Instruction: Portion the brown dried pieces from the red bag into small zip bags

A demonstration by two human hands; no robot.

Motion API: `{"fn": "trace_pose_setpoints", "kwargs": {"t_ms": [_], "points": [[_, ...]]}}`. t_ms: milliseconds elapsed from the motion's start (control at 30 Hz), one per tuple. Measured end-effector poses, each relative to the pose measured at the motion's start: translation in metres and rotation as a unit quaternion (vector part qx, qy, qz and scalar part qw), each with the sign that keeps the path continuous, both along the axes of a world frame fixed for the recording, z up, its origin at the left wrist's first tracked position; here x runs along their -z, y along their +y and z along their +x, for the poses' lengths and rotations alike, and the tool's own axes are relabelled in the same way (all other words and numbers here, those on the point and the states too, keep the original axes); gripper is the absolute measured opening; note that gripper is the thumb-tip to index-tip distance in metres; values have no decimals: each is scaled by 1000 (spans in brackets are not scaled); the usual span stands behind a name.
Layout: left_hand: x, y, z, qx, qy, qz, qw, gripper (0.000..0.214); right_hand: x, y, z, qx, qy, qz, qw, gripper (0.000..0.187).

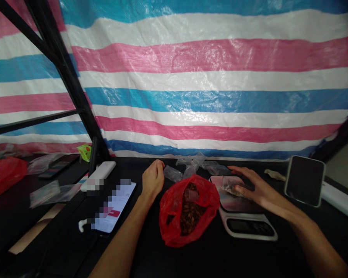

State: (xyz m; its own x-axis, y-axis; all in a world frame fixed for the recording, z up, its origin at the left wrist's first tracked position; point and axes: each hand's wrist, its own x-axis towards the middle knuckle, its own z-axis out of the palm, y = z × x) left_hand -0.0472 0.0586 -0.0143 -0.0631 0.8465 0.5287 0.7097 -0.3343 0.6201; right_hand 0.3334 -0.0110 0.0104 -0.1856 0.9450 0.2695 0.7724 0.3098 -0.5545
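My left hand [153, 179] rests on the dark table with its fingers curled in; whatever they may hold is hidden from this side. Just right of it lies a clear plastic bag [174, 173]. My right hand [253, 187] is over a kitchen scale [251, 227], fingers stretched and apart. Its thumb touches a small clear bag [230, 185] with brownish contents on the scale's metal plate. Between my hands, an opened red plastic bag [201, 231] is filled with small brown pieces, and a clear scoop or cup [191, 194] sits on top of them.
Several clear bags [195, 160] lie along the back. A lit phone [116, 208], a white box-shaped device [101, 173] and a white earphone [81, 225] are at left. A dark-screened device [305, 180] stands at right. Black metal bars [72, 88] and striped sheeting [208, 100] bound the table.
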Motion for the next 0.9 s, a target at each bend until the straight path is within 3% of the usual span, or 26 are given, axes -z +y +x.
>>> {"fn": "trace_pose_setpoints", "kwargs": {"t_ms": [167,300,467,667,900], "points": [[-1,-1,0,-5,8,-9,1000,42,10,1,0,-12,-33,4,999,85],[-2,-1,-1,-14,16,-12,1000,41,18,4,1,2,-66,17,998,90],[-2,0,-1,-8,25,-10,1000,40,21,4,-4,18,-62,-2,998,80],[-1,1,-1,-6,18,-10,1000,41,11,5,-19,-24,66,-22,997,52],[-3,-1,-1,-1,17,-10,1000,40,-14,-8,-72,-74,164,-23,983,57]]}}
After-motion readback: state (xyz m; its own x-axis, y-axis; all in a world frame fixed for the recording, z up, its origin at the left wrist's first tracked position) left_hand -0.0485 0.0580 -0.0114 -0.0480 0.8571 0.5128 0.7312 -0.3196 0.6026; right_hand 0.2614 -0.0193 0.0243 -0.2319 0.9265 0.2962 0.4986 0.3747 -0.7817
